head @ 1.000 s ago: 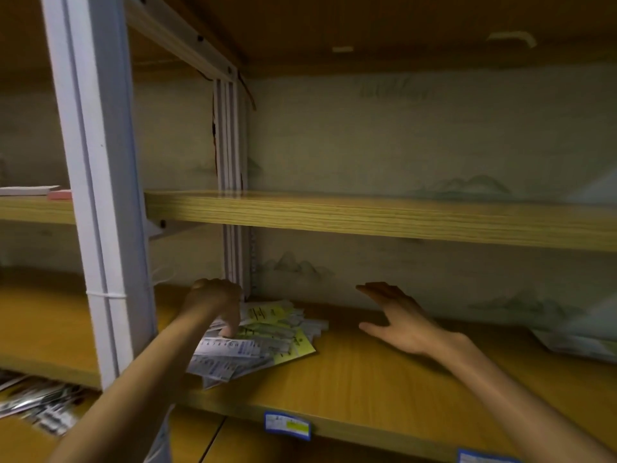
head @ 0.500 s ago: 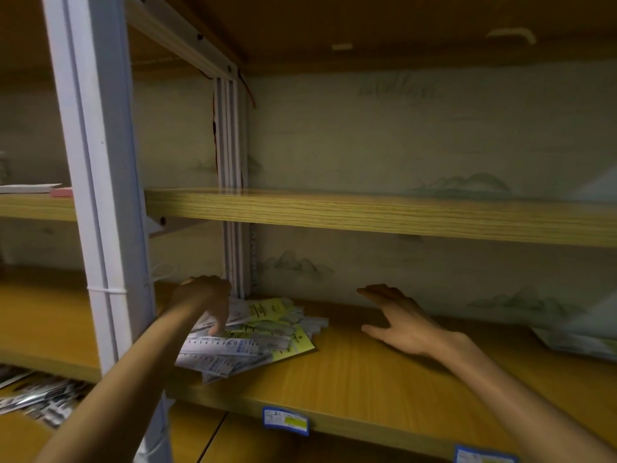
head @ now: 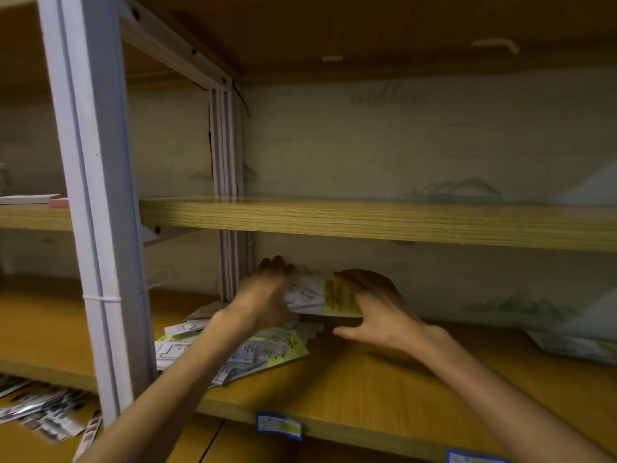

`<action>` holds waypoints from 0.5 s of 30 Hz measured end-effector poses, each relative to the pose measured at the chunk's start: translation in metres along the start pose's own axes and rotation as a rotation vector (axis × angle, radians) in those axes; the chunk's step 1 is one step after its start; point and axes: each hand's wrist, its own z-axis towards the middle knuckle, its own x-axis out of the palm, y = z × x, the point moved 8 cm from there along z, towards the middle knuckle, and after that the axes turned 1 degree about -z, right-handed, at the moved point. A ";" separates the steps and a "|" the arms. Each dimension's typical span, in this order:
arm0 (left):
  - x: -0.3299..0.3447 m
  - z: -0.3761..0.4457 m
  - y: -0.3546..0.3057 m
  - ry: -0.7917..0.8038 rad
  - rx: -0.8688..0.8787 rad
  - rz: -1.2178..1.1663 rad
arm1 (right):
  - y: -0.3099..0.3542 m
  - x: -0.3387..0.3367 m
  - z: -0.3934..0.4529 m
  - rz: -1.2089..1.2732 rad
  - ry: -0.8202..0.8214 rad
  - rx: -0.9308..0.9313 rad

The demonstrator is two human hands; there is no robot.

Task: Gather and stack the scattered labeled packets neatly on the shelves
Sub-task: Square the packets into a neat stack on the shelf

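Lifting a bundle of packets (head: 320, 295) with your left hand (head: 263, 295) curled round its end, you bring your flat, empty right hand (head: 374, 309) against its 3 o'clock edge (likely to square it), above the scattered pile (head: 253, 349) on the shelf (head: 384, 389).

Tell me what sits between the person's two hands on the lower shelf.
In the head view, a lifted bunch of packets lies between them: the left hand grips one end, the right hand meets the other.

Smooth wood-grain shelf (head: 367, 389), painted metal upright (head: 90, 195), glossy printed paper packets (head: 253, 349).
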 end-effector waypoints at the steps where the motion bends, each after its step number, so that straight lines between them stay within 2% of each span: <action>1: -0.006 -0.003 -0.010 -0.046 0.014 -0.023 | 0.003 -0.001 0.001 -0.006 -0.015 -0.013; 6: -0.013 -0.018 -0.044 -0.072 0.063 -0.061 | 0.012 0.002 0.000 -0.083 -0.059 -0.047; 11: -0.005 -0.026 -0.048 -0.077 0.095 -0.082 | 0.021 0.005 -0.003 -0.030 -0.090 -0.066; 13: 0.001 -0.029 -0.038 0.014 0.092 -0.025 | 0.020 0.008 -0.003 -0.026 -0.091 -0.079; 15: 0.007 -0.033 -0.017 0.186 0.041 0.065 | 0.014 0.009 -0.004 -0.018 -0.074 -0.072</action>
